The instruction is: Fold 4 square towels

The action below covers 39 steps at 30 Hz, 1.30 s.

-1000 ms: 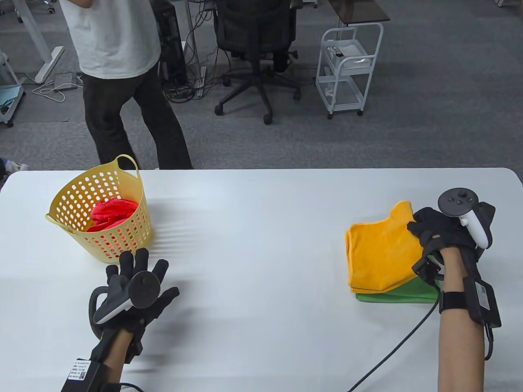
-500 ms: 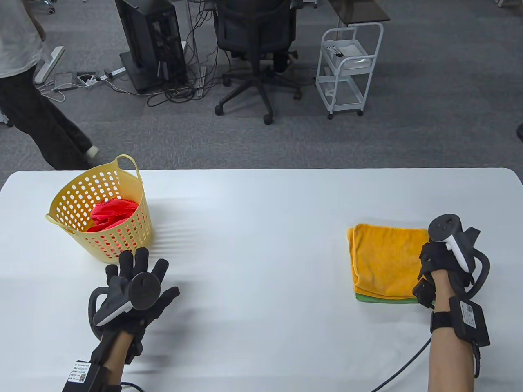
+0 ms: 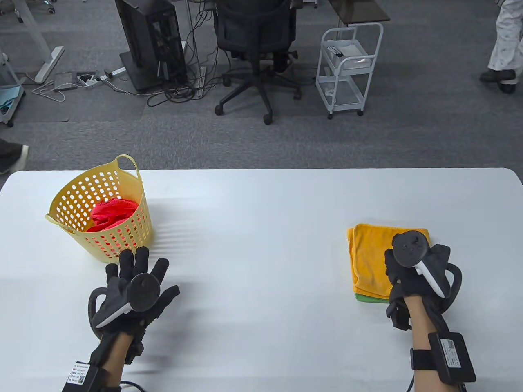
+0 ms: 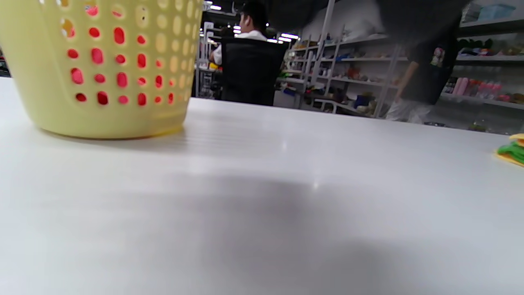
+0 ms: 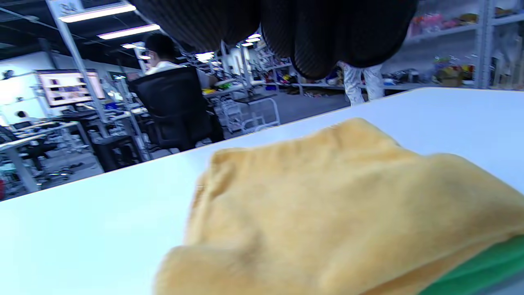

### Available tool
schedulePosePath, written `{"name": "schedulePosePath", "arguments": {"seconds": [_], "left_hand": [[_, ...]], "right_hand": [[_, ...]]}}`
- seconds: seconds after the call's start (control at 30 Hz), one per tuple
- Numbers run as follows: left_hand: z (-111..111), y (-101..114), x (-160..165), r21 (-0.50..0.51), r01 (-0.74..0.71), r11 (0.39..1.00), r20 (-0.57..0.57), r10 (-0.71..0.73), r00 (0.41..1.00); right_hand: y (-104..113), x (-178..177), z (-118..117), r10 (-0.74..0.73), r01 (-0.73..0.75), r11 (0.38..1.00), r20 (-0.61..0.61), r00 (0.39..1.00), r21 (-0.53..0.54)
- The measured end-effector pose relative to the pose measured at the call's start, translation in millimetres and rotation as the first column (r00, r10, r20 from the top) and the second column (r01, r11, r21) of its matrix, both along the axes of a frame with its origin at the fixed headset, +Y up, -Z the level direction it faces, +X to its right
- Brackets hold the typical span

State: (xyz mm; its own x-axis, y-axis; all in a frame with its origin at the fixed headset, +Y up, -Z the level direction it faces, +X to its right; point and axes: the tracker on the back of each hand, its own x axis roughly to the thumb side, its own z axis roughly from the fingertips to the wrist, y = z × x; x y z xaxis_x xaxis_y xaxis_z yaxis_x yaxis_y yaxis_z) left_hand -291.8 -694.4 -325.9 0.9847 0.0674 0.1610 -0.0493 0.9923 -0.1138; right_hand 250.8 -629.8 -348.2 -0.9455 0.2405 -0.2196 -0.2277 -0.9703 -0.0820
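Yellow basket (image 3: 102, 212) sits beyond the spread fingers (image 3: 135, 263); right hand (image 3: 412, 269) over orange towel (image 3: 369, 259), grip unclear.

right grip (image 3: 412, 271) moved onto orange towel (image 3: 369, 261)

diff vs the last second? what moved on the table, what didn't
The right hand laid the raised corner of the orange towel down, finishing the fold over the green towel. It then slid left and toward the person, and now sits over the orange towel's right part; its fingers are hidden. Unchanged: left hand spread on the table, yellow basket, red towel inside.
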Motion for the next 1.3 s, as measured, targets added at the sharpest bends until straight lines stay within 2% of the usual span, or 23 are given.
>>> {"name": "schedulePosePath", "arguments": {"seconds": [0.2, 0.33, 0.47, 0.7, 0.73, 0.77, 1.0, 1.13, 1.3], "left_hand": [[0, 0, 1, 0.01, -0.004, 1.0, 0.003, 0.004, 1.0], [0, 1, 1, 0.014, -0.011, 1.0, 0.005, 0.011, 1.0], [0, 0, 2, 0.018, -0.012, 1.0, 0.01, 0.012, 1.0], [-2, -3, 3, 0.009, 0.0, 1.0, 0.01, 0.0, 1.0], [-2, -4, 3, 0.007, 0.001, 1.0, 0.01, -0.001, 1.0], [-3, -5, 4, 0.003, 0.003, 1.0, 0.011, -0.003, 1.0], [-2, -6, 5, -0.002, 0.004, 1.0, 0.014, -0.004, 1.0], [1, 11, 4, 0.046, -0.039, 0.998, 0.029, 0.037, 0.999], [2, 50, -15, 0.137, -0.227, 0.964, 0.026, 0.226, 0.974]], "right_hand": [[3, -44, 27, 0.017, -0.008, 0.998, -0.15, 0.989, 0.059], [-10, -68, 39, 0.035, -0.022, 0.998, -0.215, 0.976, 0.061], [-30, -87, 44, 0.071, -0.069, 0.997, -0.28, 0.957, 0.016], [-69, -92, 38, 0.072, -0.082, 0.996, -0.319, 0.945, -0.018], [-74, -90, 35, 0.063, -0.088, 0.994, -0.337, 0.94, -0.061], [-77, -88, 35, 0.054, -0.088, 0.992, -0.333, 0.941, -0.09], [-88, -79, 34, 0.034, -0.075, 0.99, -0.315, 0.948, -0.119], [-88, -83, 32, 0.021, -0.066, 0.99, -0.333, 0.943, -0.123], [-85, -87, 31, 0.023, -0.068, 0.991, -0.355, 0.935, -0.114]]}}
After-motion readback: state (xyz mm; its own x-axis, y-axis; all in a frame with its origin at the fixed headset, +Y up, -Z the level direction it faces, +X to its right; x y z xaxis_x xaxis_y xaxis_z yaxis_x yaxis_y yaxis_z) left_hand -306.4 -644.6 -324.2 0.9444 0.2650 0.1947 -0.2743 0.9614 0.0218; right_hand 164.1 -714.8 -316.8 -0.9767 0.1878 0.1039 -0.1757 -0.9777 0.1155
